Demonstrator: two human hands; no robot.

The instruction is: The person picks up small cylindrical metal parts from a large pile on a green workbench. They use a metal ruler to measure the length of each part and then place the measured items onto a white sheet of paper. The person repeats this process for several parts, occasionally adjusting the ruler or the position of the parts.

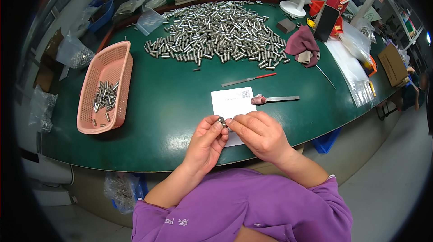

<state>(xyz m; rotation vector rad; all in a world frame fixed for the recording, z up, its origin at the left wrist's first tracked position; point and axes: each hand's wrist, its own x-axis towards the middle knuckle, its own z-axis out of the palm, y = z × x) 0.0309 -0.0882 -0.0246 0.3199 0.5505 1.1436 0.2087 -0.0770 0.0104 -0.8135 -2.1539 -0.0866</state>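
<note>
Item: small metal cylinder (222, 122), pinched between fingers of left hand (206, 145) and right hand (260, 134), above white paper slip (232, 102) on green worktop (171, 106). Done: few pieces in pink basket (104, 89). Left: large heap of cylinders (218, 32).

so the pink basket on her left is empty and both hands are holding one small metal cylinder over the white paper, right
Not quite. The head view shows the pink basket is not empty: a small batch of metal cylinders lies in it. The rest stands: the left hand and right hand hold one small metal cylinder between their fingertips over the white paper.
</note>
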